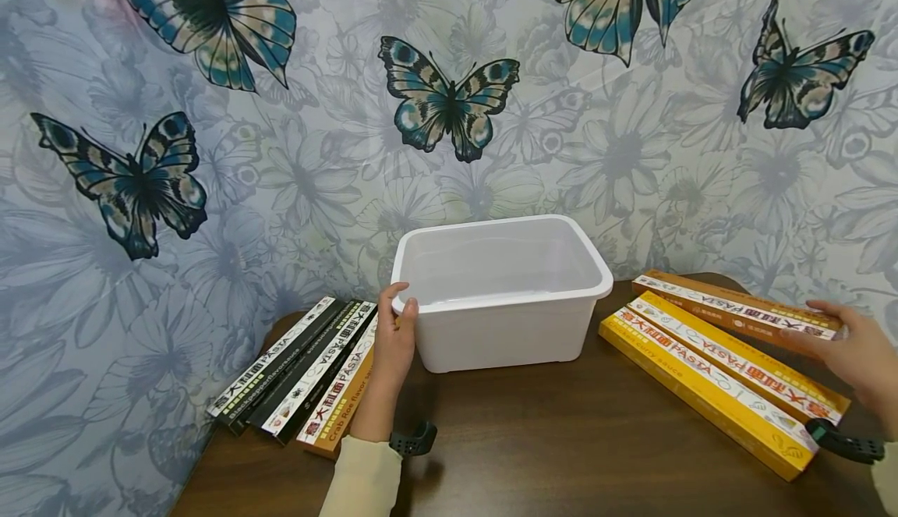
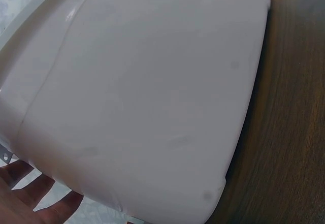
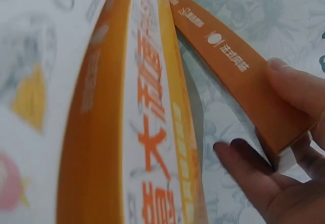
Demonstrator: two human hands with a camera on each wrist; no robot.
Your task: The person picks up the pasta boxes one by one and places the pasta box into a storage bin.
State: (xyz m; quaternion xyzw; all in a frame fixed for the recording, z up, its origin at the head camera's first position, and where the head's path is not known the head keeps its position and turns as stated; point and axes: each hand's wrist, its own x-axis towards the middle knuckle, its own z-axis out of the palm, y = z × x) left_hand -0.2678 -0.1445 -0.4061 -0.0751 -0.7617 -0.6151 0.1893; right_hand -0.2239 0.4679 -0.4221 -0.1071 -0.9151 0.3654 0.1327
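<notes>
A white plastic bin (image 1: 501,338) stands upright at the middle of the table. My left hand (image 1: 394,345) grips its rim at the near left corner, thumb toward me; in the left wrist view the fingers (image 2: 56,206) bend at the bin's edge. On the right, my right hand (image 1: 866,357) holds the near end of an orange-brown pasta box (image 1: 737,311). The right wrist view shows the thumb (image 3: 294,84) on that box's side and other fingers below its end. Beside it lie two yellow pasta boxes (image 1: 708,396), side by side, nearer to me.
Left of the bin, two black pasta boxes (image 1: 277,361) and an orange crab roe pasta box (image 1: 344,396) lie slanted on the brown wooden table (image 1: 526,447). A wall (image 1: 316,213) with butterfly wallpaper rises right behind the table.
</notes>
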